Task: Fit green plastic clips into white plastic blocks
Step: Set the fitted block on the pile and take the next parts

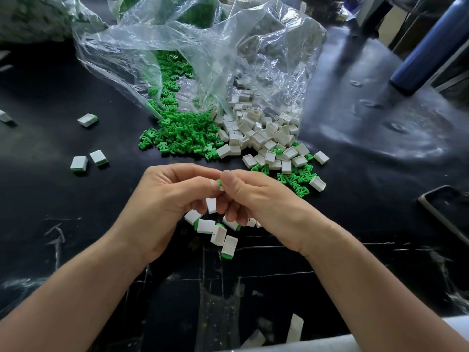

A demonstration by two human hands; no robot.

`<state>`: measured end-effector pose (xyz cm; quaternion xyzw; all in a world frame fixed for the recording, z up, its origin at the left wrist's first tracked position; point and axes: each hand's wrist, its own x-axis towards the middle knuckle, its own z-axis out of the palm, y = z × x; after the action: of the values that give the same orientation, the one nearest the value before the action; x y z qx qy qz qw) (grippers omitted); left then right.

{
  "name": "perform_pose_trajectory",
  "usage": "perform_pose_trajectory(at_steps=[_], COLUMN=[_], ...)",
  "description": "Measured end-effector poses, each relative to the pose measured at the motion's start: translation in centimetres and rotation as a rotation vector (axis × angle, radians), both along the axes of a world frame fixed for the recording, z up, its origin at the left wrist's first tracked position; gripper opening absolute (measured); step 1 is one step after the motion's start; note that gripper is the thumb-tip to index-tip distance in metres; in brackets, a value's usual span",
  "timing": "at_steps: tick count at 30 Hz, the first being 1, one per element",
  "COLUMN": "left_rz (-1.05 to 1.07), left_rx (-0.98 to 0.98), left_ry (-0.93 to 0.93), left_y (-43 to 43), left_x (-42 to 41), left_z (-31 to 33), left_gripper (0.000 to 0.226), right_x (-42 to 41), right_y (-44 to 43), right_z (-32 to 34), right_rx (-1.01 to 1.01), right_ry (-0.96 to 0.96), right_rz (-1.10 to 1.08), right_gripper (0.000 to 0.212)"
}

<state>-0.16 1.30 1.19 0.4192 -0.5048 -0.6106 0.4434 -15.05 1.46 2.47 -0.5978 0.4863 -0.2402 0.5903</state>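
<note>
My left hand [167, 199] and my right hand [256, 201] meet fingertip to fingertip over the dark table. Between the thumbs a green clip [219, 183] peeks out against a small white block that is mostly hidden. A second white block [211, 205] sits under my left fingers. Below the hands lie several white blocks with green clips fitted [218, 231]. A heap of loose green clips [182, 134] and a heap of white blocks [256, 133] spill from a clear plastic bag [203, 47] beyond my hands.
Three fitted blocks lie apart at the left [87, 120], [79, 163], [99, 157]. A dark blue bottle [429, 47] stands at the far right. A phone-like flat object [446, 212] lies at the right edge. More bags sit at the back left.
</note>
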Motion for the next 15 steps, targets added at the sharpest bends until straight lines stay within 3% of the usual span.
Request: perform_pose_trajectory(at_steps=[15], left_rz=[0.093], left_rx=[-0.038], left_ry=[0.061], left_y=[0.59], left_x=[-0.88], left_z=[0.05], left_gripper=[0.021], right_x=[0.92], right_y=[0.33], right_z=[-0.71], right_rx=[-0.151], right_ry=[0.131], right_rz=[-0.092], right_gripper=[0.031])
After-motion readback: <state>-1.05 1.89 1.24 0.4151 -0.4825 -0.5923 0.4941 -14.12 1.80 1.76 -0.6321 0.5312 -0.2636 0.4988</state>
